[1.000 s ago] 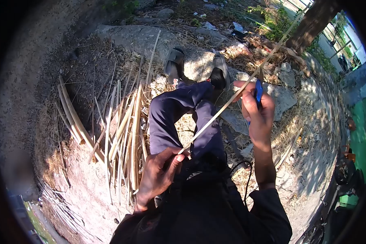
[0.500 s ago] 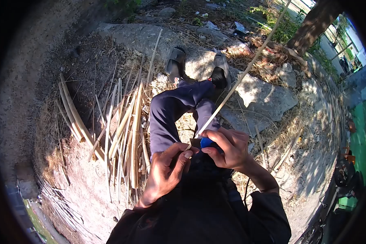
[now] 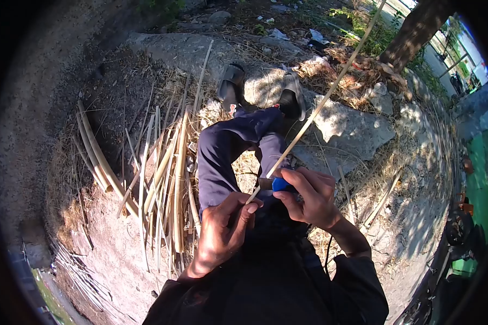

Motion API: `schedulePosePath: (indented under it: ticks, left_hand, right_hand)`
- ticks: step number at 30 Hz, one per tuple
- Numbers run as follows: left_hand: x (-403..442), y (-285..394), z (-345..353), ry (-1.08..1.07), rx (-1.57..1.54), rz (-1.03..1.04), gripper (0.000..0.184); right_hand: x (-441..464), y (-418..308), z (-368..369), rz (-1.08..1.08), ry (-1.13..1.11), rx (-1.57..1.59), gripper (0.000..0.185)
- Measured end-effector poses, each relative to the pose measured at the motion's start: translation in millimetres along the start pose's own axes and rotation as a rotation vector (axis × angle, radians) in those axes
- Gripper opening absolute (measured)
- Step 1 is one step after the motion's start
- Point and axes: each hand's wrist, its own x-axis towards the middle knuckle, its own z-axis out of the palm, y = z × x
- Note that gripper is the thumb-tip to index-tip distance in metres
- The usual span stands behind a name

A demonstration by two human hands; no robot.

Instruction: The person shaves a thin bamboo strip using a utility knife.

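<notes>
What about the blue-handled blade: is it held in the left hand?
No, the right hand holds the blue-handled blade, and the left hand pinches the long thin strip.

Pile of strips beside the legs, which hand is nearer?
Left: the left hand is close by the pile; the right hand is farther away, beyond the left one.

The strip (image 3: pixel 321 106) looks woody (matt, smooth), the blue handle (image 3: pixel 279 184) plastic.
</notes>
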Motion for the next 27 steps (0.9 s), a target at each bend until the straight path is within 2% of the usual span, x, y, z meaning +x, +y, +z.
schedulePosePath:
  ticks: [7, 9, 10, 12, 17, 22, 23, 26, 27]
  left_hand:
    - [-4, 2, -6, -0.046, 0.009, 0.031, 0.025]
    - [-6, 3, -7, -0.074, -0.01, 0.057, 0.014]
    - [-7, 2, -7, -0.077, -0.011, 0.06, 0.014]
    - [-9, -1, -7, -0.072, -0.039, 0.035, 0.025]
    - [-15, -4, -12, -0.105, -0.027, 0.0, 0.024]
    - [-18, -9, -12, -0.119, -0.034, -0.008, 0.022]
    - [-18, -10, -12, -0.115, -0.034, -0.033, 0.022]
    - [-19, -23, -8, -0.083, 0.004, -0.032, 0.016]
    - [-19, -26, -6, -0.053, 0.041, -0.009, 0.011]
  right_hand:
    - [13, 6, -17, 0.065, 0.083, -0.033, 0.034]
    - [13, 10, -17, 0.047, 0.099, -0.036, 0.034]
    - [13, 11, -17, 0.028, 0.113, -0.037, 0.033]
    - [16, 12, -20, 0.033, 0.14, -0.039, 0.033]
    - [20, 22, -29, 0.096, 0.236, -0.047, 0.031]
    - [15, 39, -34, 0.055, 0.38, -0.011, 0.031]
    - [11, 40, -39, 0.23, 0.309, 0.173, 0.031]
    - [15, 39, -31, 0.428, 0.312, 0.683, 0.026]
    - [22, 35, -25, 0.421, 0.346, 0.686, 0.022]
